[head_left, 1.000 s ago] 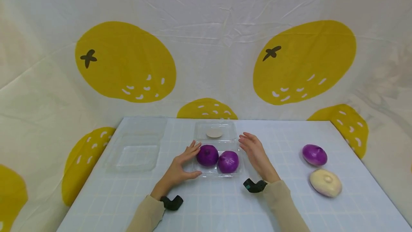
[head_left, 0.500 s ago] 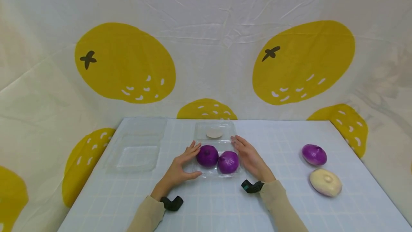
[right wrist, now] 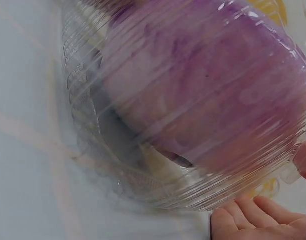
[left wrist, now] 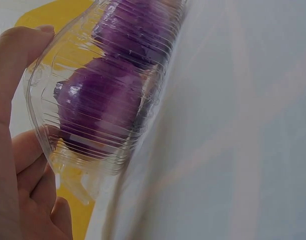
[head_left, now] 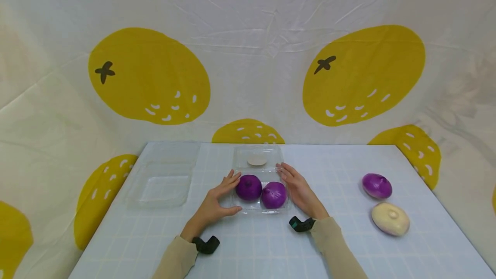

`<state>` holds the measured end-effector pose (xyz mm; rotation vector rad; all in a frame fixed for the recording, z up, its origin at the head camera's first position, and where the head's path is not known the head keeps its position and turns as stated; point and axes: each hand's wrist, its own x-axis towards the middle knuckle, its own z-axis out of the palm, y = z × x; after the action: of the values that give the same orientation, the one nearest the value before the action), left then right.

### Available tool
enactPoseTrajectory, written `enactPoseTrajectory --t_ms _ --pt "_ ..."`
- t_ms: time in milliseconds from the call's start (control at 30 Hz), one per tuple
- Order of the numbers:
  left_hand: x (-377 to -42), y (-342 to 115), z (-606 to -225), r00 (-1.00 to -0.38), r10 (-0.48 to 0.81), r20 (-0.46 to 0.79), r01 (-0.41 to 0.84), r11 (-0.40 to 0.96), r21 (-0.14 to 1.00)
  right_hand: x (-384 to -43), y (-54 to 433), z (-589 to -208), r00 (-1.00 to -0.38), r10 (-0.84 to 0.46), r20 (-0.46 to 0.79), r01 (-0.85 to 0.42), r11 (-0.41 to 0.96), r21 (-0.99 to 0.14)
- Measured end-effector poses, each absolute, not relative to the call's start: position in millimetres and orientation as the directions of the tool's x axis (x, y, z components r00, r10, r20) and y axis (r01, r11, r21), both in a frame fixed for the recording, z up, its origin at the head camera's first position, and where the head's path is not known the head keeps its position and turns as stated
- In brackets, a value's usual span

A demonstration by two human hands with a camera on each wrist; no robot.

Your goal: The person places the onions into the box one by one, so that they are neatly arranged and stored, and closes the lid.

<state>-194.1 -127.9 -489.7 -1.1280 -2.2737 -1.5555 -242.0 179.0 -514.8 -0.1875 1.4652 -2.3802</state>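
Note:
Two purple onions, a left one [head_left: 249, 187] and a right one [head_left: 274, 195], sit side by side in a hinged clear plastic container [head_left: 258, 211]. Its raised lid [head_left: 240, 155], bearing a pale oval label, stands behind. My left hand [head_left: 217, 199] holds the container's left side, thumb near the front corner and fingers toward the back. In the left wrist view the thumb [left wrist: 30, 40] lies at the rim. My right hand [head_left: 302, 188] lies along the right side with its fingers fairly straight, fingertips near the hinge; the right wrist view shows those fingers [right wrist: 252, 215] beside the ribbed wall.
Another clear container [head_left: 160, 206], also opened out, lies on the left of the table [head_left: 217, 257]. To the right are a third purple onion [head_left: 377, 185] and a cream-coloured round vegetable [head_left: 390, 219] with a central nub. A fruit-print cloth [head_left: 255, 68] hangs behind.
My right hand has moved left, from beside the container to its right edge near the hinge. The left hand, the container and the onions have stayed in place.

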Motion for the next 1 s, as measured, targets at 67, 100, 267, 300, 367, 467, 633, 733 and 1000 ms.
enactPoseTrajectory --t_ms 67,100,267,300,367,467,633,733,1000 --pt "-194.0 -127.9 -489.7 -0.703 0.489 0.516 0.658 0.172 0.733 -242.1 178.6 -515.1 -0.933 -0.353 -0.062 0.212 -0.404 -0.890" --pt "-194.1 -128.0 -489.8 -0.704 0.490 0.515 0.657 0.172 0.734 -242.0 178.5 -515.1 -0.933 -0.355 -0.060 0.210 -0.401 -0.892" --pt "-193.7 -128.0 -488.9 -0.710 0.487 0.508 0.649 0.174 0.741 -241.0 178.3 -514.6 -0.933 -0.358 -0.038 0.194 -0.413 -0.890" --pt "-193.6 -128.0 -488.7 -0.711 0.487 0.506 0.647 0.172 0.743 -240.9 178.3 -514.6 -0.934 -0.357 -0.035 0.192 -0.417 -0.888" --pt "-193.4 -127.9 -488.2 -0.713 0.487 0.505 0.644 0.169 0.746 -240.9 178.3 -514.8 -0.933 -0.358 -0.020 0.183 -0.428 -0.885" --pt "-193.4 -127.8 -487.6 -0.713 0.487 0.505 0.644 0.168 0.747 -241.2 178.4 -515.4 -0.932 -0.362 0.004 0.164 -0.433 -0.886" --pt "-193.3 -127.7 -486.9 -0.710 0.487 0.509 0.648 0.168 0.743 -241.8 178.2 -516.1 -0.929 -0.370 0.030 0.144 -0.434 -0.889" --pt "-193.4 -127.9 -487.1 -0.707 0.488 0.512 0.651 0.165 0.741 -242.0 178.0 -515.9 -0.928 -0.371 0.037 0.140 -0.439 -0.888" --pt "-193.8 -127.9 -487.8 -0.707 0.488 0.511 0.649 0.162 0.744 -243.8 178.0 -517.2 -0.931 -0.360 0.063 0.111 -0.443 -0.890"
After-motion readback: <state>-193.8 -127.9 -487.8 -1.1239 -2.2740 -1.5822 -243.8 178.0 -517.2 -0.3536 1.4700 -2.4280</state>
